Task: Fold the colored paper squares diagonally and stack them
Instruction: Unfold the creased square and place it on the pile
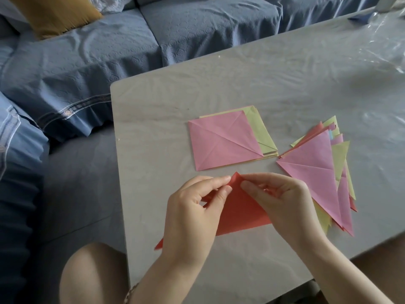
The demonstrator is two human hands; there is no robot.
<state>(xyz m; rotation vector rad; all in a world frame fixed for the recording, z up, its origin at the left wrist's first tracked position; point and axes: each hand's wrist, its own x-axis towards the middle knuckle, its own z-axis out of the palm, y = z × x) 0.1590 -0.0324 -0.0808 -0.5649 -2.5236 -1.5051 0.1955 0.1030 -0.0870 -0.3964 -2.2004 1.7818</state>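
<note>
A red paper, folded into a triangle, lies near the table's front edge. My left hand pinches its top corner from the left, and my right hand pinches the same corner from the right. Behind them sits a pile of flat squares with a creased pink sheet on top and green ones under it. To the right lies a fanned heap of folded triangles, pink on top, with green, yellow and red beneath.
The grey table wears a wrinkled clear plastic cover. A blue-covered sofa with a mustard cushion runs along the left and back. My bare knees show below the table's front edge.
</note>
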